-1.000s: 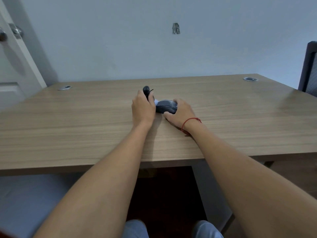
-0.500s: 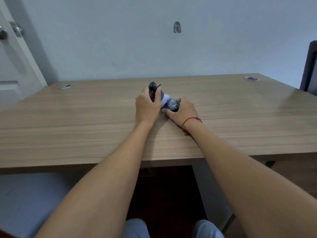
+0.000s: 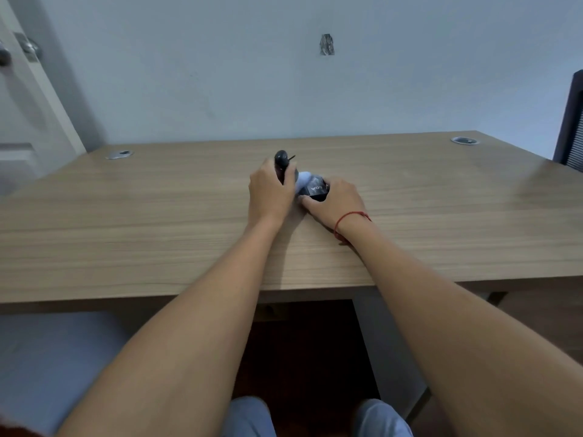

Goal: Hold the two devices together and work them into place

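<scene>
Gripping one dark object from both ends, mid-surface [image 3: 157, 222].
Left hand [image 3: 271, 192] curls round its black upright end [image 3: 281, 160]; right hand [image 3: 339, 200] pinches the boxy end [image 3: 317, 189], axis running left-right between them.

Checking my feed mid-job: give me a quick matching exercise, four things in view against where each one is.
Things:
1. black device
2. black box
3. red string
4. chair

Places:
A. far right edge of view
B. round the right wrist
C. gripped by the left hand
D. under the right hand fingers, on the desk

Pairs: 1-C, 2-D, 3-B, 4-A
</scene>
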The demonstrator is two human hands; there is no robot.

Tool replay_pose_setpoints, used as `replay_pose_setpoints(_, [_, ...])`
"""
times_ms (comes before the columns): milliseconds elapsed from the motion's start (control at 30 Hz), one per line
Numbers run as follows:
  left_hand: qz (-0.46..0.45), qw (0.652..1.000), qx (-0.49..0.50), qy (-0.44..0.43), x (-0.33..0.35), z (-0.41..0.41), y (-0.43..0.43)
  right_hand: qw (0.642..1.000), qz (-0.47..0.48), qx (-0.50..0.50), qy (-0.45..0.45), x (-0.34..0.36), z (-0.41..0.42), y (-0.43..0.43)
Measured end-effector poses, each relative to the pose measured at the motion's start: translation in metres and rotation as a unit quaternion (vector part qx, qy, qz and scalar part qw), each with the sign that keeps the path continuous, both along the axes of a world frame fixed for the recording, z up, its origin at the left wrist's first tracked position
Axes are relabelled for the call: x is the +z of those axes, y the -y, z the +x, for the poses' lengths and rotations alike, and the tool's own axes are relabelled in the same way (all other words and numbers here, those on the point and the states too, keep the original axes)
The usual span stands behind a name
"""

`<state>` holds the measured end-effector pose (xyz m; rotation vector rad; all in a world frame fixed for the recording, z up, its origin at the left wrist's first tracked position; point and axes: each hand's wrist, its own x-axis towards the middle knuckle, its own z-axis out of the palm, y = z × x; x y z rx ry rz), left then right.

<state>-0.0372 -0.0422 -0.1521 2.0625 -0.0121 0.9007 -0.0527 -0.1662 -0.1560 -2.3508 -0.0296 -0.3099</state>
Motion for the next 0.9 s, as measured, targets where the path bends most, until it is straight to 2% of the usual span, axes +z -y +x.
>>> replay_pose_setpoints(100, [0.022,0.999,0.034,-0.015,-0.001,0.001,-0.002,1.0,0.0,-0.007,0.0,0.0,0.0,-0.001])
replay_pose_setpoints(233, [-0.015,0.999,-0.024,0.032,0.003,-0.003,0.003,1.0,-0.002,-0.012,-0.001,0.0,0.0,0.001])
replay_pose_setpoints(400, [0.01,0.998,0.038,-0.043,0.0,0.004,-0.004,1.0,-0.003,-0.007,0.005,0.001,0.0,0.0])
replay_pose_setpoints(533, [-0.035,0.998,0.047,-0.026,0.0,0.005,-0.003,0.998,0.059,-0.006,-0.003,0.0,0.004,0.001])
replay_pose_setpoints(700, [-0.072,0.995,0.047,-0.05,0.0,0.01,-0.006,1.0,-0.004,0.004,-0.02,-0.001,0.007,0.0])
replay_pose_setpoints(900, [-0.116,0.992,0.022,-0.035,0.003,0.005,-0.004,1.0,0.006,-0.011,-0.02,-0.003,0.011,0.0])
